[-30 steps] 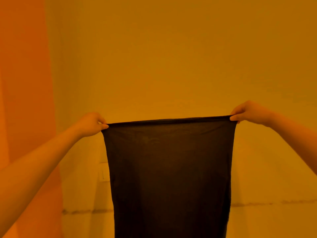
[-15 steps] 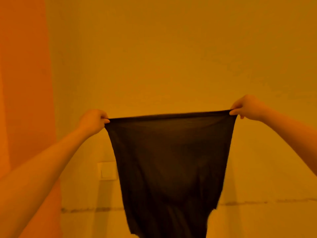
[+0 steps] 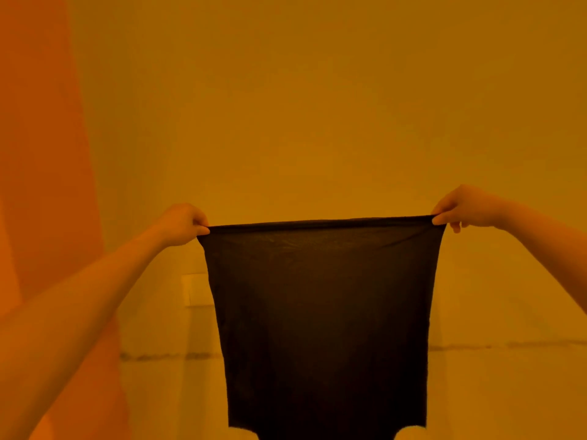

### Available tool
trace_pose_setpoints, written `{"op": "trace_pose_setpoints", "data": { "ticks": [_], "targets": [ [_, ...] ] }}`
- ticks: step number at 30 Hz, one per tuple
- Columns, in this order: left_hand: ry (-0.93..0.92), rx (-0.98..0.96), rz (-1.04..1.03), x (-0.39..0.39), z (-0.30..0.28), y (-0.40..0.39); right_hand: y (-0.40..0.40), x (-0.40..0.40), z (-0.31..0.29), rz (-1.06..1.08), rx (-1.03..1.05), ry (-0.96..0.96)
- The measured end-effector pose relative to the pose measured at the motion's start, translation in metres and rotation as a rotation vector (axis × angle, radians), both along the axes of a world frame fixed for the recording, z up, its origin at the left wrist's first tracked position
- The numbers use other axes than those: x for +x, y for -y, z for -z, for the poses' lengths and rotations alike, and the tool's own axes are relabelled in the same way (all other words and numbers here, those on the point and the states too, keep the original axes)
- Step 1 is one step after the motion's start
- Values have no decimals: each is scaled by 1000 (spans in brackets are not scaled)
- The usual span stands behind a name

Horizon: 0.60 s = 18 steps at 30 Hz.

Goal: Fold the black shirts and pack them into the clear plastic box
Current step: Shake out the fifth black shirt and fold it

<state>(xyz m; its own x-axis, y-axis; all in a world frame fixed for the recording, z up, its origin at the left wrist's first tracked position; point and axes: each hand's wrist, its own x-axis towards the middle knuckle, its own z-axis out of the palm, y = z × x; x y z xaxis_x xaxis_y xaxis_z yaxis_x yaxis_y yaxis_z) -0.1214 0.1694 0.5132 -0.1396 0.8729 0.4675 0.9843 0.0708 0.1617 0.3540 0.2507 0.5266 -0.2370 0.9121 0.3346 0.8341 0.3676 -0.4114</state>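
1. Hanging in the air in front of a plain wall (image 3: pixel 317 90), a black shirt (image 3: pixel 320 312) is stretched wide by its upper edge, which runs nearly level from one hand to the other
2. Left hand (image 3: pixel 182 223): fingers curled, thumb and fingertips pinching the left end of that edge, arm reaching out from the lower left
3. Right hand (image 3: pixel 460 206): likewise curled and pinching the right end of the edge, held slightly higher than the left, with one finger hanging loose below the grip
4. The cloth falls flat and narrows a little toward the bottom, where two notches cut in on either side, possibly the sleeve area, though the warm dim light makes that hard to tell
5. A pale wall switch plate (image 3: pixel 197 289) sits just left of the shirt, partly hidden by it, and an orange panel (image 3: pixel 41 154) fills the far left
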Motion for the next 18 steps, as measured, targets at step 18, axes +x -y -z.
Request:
{"op": "trace_pose_setpoints", "data": {
  "ticks": [18],
  "targets": [
    [282, 65, -79, 40, 76, -61, -80, 16, 75, 16, 12, -196]
  ]
}}
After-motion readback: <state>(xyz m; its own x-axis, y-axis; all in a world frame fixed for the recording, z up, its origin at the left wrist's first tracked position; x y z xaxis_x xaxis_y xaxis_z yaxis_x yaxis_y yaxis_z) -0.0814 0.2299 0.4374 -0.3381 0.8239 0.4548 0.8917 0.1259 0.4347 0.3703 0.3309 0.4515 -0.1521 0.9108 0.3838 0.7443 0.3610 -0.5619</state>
